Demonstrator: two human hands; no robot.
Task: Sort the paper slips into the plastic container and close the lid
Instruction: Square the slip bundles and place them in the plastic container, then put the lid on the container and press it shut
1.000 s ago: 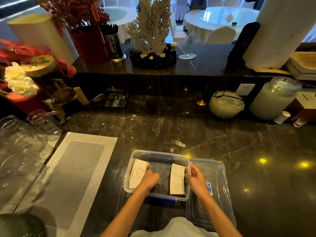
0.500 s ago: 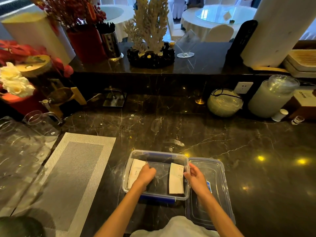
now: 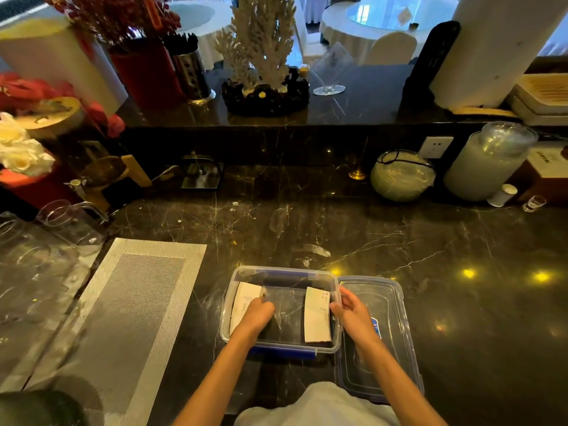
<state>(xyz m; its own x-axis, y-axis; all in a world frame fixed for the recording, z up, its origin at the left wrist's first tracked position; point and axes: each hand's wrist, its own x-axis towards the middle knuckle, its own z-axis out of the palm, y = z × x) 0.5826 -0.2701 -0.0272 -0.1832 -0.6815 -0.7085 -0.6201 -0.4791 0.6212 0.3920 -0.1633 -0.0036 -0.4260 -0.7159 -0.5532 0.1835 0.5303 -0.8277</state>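
Note:
A clear plastic container (image 3: 284, 271) with blue clips sits on the dark marble counter near the front edge. Two stacks of paper slips lie inside. The left stack (image 3: 244, 301) rests against the left wall, and my left hand (image 3: 257, 315) is inside the container, pressing on it with fingers curled. The right stack (image 3: 316, 316) lies along the right wall, and my right hand (image 3: 350, 312) touches its right edge at the container's rim. The clear lid (image 3: 385, 302) lies flat just right of the container, partly under my right forearm.
A grey woven placemat (image 3: 132, 302) lies to the left, with clear glass jugs (image 3: 52, 241) beyond it. Along the back stand a covered bowl (image 3: 401, 175), a large white jar (image 3: 488, 167) and a small shot glass (image 3: 533, 203). A raised ledge holds vases and a coral ornament (image 3: 261, 56).
My left hand has shifted slightly left onto the left stack of slips. My right hand stays at the right stack's edge. The view has tilted down a little.

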